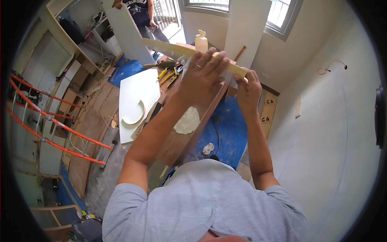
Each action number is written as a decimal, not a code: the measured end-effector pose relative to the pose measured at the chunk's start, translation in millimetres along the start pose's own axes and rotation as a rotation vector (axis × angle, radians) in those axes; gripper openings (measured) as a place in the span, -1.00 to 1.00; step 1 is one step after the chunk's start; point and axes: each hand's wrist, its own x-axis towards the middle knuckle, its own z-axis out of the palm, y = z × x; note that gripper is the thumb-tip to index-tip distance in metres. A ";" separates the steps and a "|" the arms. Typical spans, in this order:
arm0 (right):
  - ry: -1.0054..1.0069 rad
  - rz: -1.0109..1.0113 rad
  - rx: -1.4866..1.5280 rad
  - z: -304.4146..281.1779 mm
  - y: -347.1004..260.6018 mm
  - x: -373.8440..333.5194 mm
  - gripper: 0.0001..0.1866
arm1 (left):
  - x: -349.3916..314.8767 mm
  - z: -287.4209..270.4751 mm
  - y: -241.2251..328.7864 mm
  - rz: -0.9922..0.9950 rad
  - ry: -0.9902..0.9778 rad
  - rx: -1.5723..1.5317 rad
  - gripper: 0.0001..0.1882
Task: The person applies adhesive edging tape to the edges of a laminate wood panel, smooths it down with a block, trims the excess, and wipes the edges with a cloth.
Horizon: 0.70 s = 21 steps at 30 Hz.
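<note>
A long, narrow pale-yellow strip (173,48) is held up above the far end of a wooden bench (171,149). My right hand (248,90) pinches its right end between thumb and fingers. Across the strip lies my left hand (203,74), fingers stretched out flat and slightly smeared by motion; a ring is on one finger. Below my left forearm, a whitish round patch (187,121) covers part of the bench top. Left of my left hand lie yellow-handled pliers (172,76). A pale plastic bottle (201,42) stands beyond my hands.
At the left is a white panel (129,94) with a curved white offcut (136,115) on it. An orange ladder (60,123) stands farther left. Another person (141,16) holds a tall panel (127,34) at the back. Blue sheeting (225,129) covers the floor; a wall (322,121) rises at right.
</note>
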 end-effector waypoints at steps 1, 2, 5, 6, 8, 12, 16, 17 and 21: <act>0.008 0.005 0.006 0.5 -3.3 3.0 -0.73 | -0.7 -1.7 -12.5 -0.019 0.009 0.020 -0.44; 0.017 0.010 0.011 -1.0 -9.7 6.8 -0.77 | -1.2 -3.9 -26.0 -0.038 0.018 0.039 -0.44; 0.017 0.065 -0.032 -2.8 -10.9 16.7 -0.76 | -3.2 -8.6 -75.8 -0.068 0.037 0.141 -0.42; 0.008 0.091 -0.054 -3.0 -8.3 20.1 -0.73 | -4.8 -11.7 -93.0 -0.080 0.039 0.174 -0.42; 0.022 0.088 -0.071 -3.0 -10.2 25.1 -0.74 | -9.4 -15.1 -129.4 -0.109 0.056 0.219 -0.40; 0.020 0.069 -0.108 -3.0 -12.4 32.5 -0.74 | -16.6 -18.3 -192.6 -0.183 0.120 0.265 -0.39; 0.037 0.068 -0.080 -4.1 -4.0 38.0 -0.73 | -15.5 -23.1 -238.5 -0.263 0.166 0.217 -0.29; 0.046 0.055 -0.074 -3.6 -2.7 39.8 -0.73 | -17.8 -23.9 -250.3 -0.298 0.175 0.198 -0.27; 0.022 0.124 -0.102 -9.1 -5.0 41.5 -0.73 | -41.7 -20.9 -273.7 -0.756 0.167 -0.115 -0.19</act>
